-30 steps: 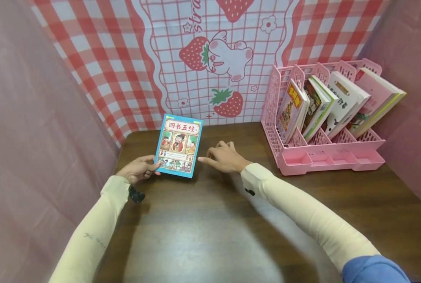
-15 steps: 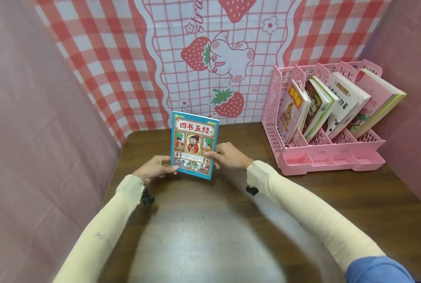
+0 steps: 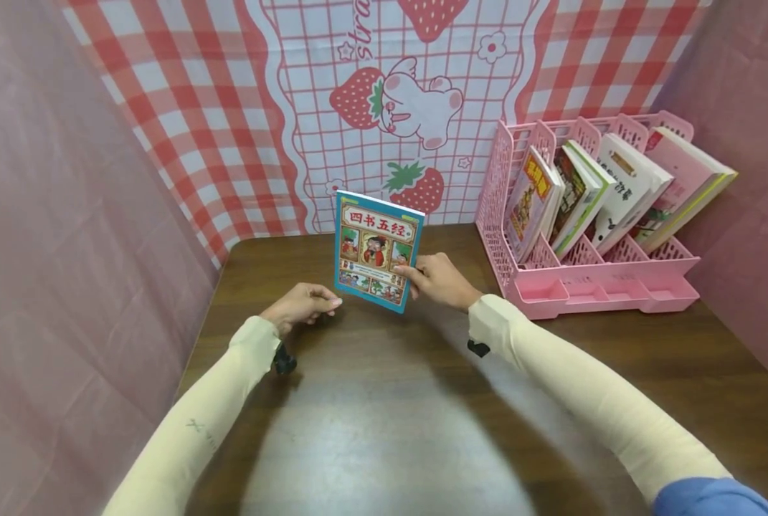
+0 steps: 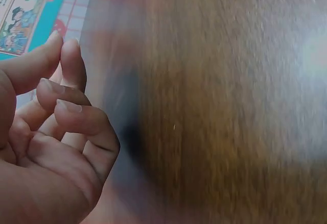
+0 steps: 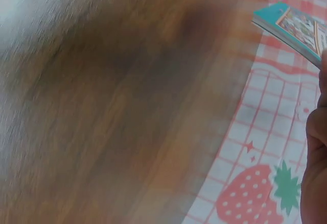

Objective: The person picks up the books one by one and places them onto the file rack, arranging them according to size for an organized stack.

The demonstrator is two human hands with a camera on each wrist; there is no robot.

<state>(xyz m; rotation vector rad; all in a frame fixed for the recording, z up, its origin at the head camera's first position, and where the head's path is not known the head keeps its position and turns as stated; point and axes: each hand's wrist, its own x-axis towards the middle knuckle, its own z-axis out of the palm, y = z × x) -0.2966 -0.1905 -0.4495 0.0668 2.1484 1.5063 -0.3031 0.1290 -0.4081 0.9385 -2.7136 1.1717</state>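
Note:
A blue-bordered picture book (image 3: 377, 251) with Chinese title characters stands tilted above the table, its cover toward the head camera. My right hand (image 3: 447, 281) pinches its right edge, thumb across the front cover and fingers behind. Just left of the book's lower corner is my left hand (image 3: 302, 307), apart from it and holding nothing. In the left wrist view its fingers (image 4: 71, 101) are loosely curled, with thumb and index tips close together. The right wrist view shows the lower corner of the book (image 5: 294, 27) and part of the right hand (image 5: 315, 163) at the edge.
On the right of the brown wooden table (image 3: 384, 401) stands a pink file rack (image 3: 609, 279) with several books leaning in its slots and small trays along its front. A strawberry-print checked cloth (image 3: 229, 107) hangs behind. Pink curtains (image 3: 67, 251) close off both sides.
The book has moved right and up, turning slightly. My right hand came to its right edge and took hold; my left hand then let go of the lower left corner.

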